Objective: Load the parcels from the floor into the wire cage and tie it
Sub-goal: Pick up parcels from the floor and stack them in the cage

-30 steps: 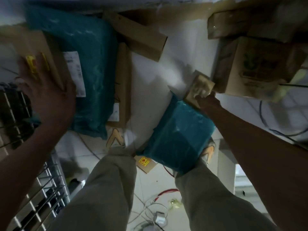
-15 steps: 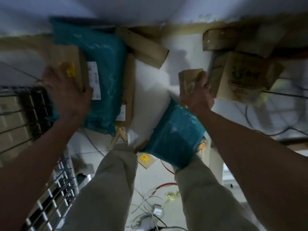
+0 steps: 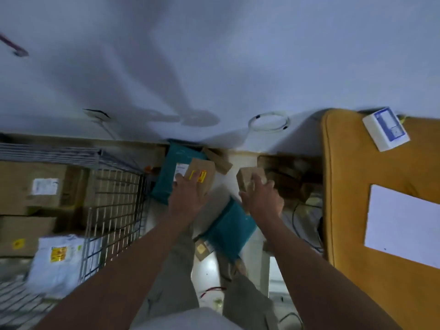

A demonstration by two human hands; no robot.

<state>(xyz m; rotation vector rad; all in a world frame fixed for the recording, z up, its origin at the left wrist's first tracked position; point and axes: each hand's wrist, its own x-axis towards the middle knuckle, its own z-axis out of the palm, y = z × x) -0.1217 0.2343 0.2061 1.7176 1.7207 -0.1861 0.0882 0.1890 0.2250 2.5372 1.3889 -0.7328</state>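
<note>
Parcels: left hand (image 3: 188, 195) grips a brown box (image 3: 202, 173), right hand (image 3: 260, 198) a smaller one (image 3: 247, 178).

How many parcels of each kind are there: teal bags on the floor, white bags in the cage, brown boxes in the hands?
Teal bags on the floor: 2, larger teal bag, smaller teal bag.
White bag in the wire cage: 1.
Brown boxes: 2, stickered box in the left hand, plain box in the right hand.
Total: 5.

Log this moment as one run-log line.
left hand holds brown box | right hand holds small box | wire cage part-loaded
</note>
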